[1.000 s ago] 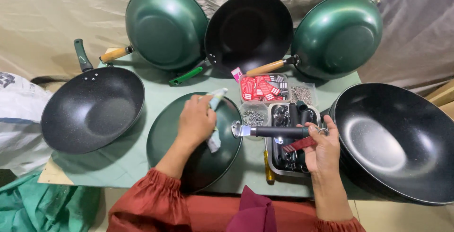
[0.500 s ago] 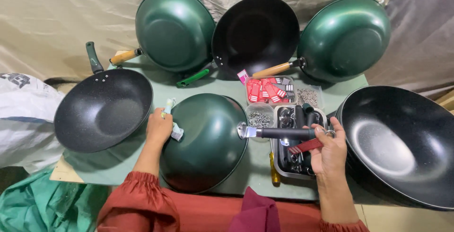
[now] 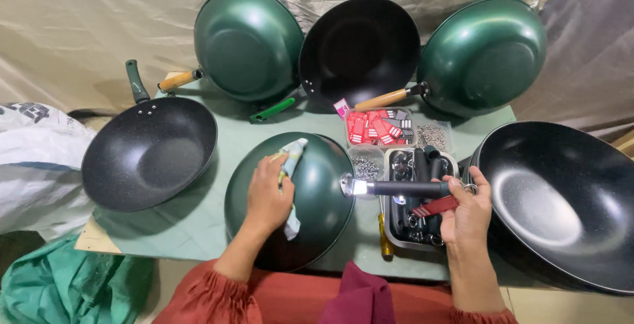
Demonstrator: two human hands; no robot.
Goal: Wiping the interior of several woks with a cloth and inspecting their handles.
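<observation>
Head view, cloth [image 3: 288, 165] under left hand [image 3: 267, 195] grip, on green wok [image 3: 317, 198]

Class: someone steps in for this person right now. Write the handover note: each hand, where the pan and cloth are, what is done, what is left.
Left hand: presses a pale cloth on the back of the green pan, which lies upside down on the table.
Right hand: grips the pan's black handle, with a red tag hanging by it.
Done: handle is on the pan.
Left: wiping looks unfinished; how much is clean cannot be told.
</observation>
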